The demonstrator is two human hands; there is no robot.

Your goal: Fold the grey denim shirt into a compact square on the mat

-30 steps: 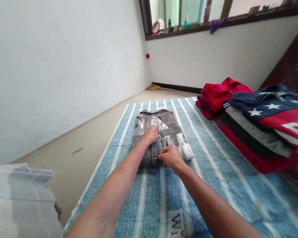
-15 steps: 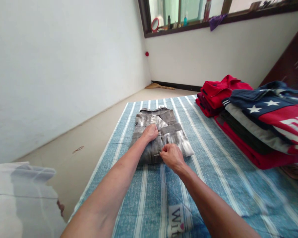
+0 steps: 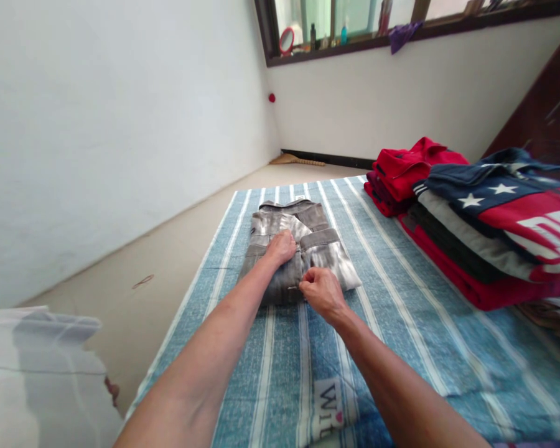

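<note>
A folded grey denim-like jacket [image 3: 326, 254] with pale washed patches lies flat on the striped blue cloth, its collar at the far end. My left hand [image 3: 281, 247] is closed on the jacket's front, near its middle. Closer to me, my right hand [image 3: 321, 287] pinches the front edge by the lower end. A small pale metal-looking piece [image 3: 293, 288] shows just left of the right fingertips; I cannot make out exactly what it is. The fingertips of both hands are partly hidden.
On the right stand a stack of red clothes [image 3: 392, 180] and a taller pile topped by a navy and red jacket with stars [image 3: 499, 202]. A white and grey cloth-like thing [image 3: 42, 373] is at the lower left. A broom [image 3: 296, 160] lies on the floor beyond.
The whole view has shifted slightly. Both hands keep the same hold on the jacket, and the jacket and the piles look unchanged.
</note>
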